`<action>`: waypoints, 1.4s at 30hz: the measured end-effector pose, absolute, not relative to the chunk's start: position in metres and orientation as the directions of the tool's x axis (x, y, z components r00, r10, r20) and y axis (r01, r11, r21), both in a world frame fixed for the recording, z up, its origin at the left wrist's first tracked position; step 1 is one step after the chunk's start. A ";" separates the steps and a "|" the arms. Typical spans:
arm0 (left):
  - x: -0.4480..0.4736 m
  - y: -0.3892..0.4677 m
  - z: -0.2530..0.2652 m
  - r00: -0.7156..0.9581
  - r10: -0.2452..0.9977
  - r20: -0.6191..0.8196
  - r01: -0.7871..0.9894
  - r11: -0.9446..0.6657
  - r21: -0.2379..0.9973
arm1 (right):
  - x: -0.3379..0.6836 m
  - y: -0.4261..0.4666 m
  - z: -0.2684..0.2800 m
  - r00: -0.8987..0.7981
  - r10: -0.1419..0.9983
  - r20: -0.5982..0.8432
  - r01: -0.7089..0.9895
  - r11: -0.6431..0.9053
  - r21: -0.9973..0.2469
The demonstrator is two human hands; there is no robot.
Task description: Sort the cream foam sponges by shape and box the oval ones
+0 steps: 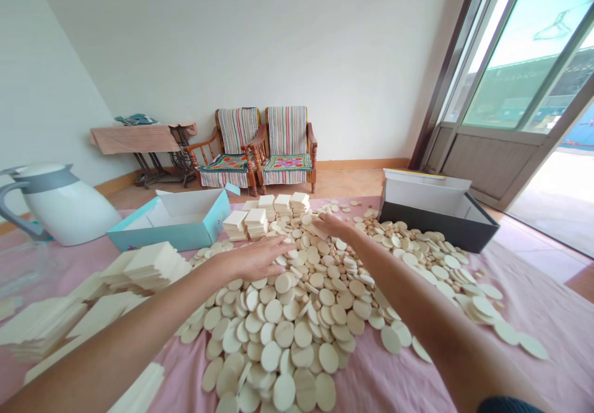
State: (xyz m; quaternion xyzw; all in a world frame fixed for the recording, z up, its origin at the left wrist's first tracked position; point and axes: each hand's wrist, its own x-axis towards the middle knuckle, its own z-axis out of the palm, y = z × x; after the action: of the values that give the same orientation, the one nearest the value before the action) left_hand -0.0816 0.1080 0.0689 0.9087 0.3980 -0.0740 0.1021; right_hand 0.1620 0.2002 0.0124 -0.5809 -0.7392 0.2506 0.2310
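Observation:
A large heap of pale round wooden discs (284, 334) lies in the middle of the cloth, mixed with smaller wooden pieces. Over its left side my left hand (262, 258) is stretched flat, fingers apart, touching the discs and holding nothing. At the far part of the heap, my right hand (333, 226) has its fingers bent around a flat pale wooden piece (320, 232), whose outline is partly hidden. Just beyond both hands stand several short stacks of square wooden tiles (257, 222).
Larger square tiles (155, 265) are stacked at left. Behind them are an open light-blue box (162, 238) and a white jug (69, 208). An open black box (431, 218) stands at right beside more discs. A pink cloth (380, 376) lies underneath; two chairs (286, 134) are beyond.

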 end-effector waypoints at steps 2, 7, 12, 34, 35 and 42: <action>-0.082 0.107 0.070 0.685 0.687 -0.243 0.725 -0.674 0.140 | 0.167 0.185 0.017 -0.298 0.954 0.038 0.732 0.254 -0.632; -0.083 0.104 0.070 0.694 0.685 -0.222 0.718 -0.680 0.148 | 0.197 0.139 0.035 -0.548 0.836 -0.023 0.648 0.408 -0.643; -0.078 0.099 0.067 0.679 0.722 -0.131 0.734 -0.667 0.128 | 0.230 0.103 0.047 -0.614 0.789 -0.023 0.592 0.442 -0.674; -0.054 0.041 0.066 0.300 0.950 -0.086 0.374 -0.035 0.927 | 0.343 0.112 0.003 0.435 0.880 0.189 0.896 -0.401 -0.191; -0.058 0.040 0.067 0.293 0.952 -0.087 0.381 -0.033 0.924 | 0.345 0.114 0.000 0.453 0.879 0.147 0.885 -0.424 -0.191; -0.072 0.032 0.078 0.266 0.957 -0.117 0.374 0.009 0.927 | 0.293 0.113 0.006 0.314 0.949 -0.030 0.921 -0.312 -0.233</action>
State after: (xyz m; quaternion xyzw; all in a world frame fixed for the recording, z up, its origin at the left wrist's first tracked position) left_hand -0.0715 0.0324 0.0780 0.6348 0.5242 0.3039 0.4794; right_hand 0.2926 0.1132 0.0063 -0.8058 -0.5803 0.0808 0.0865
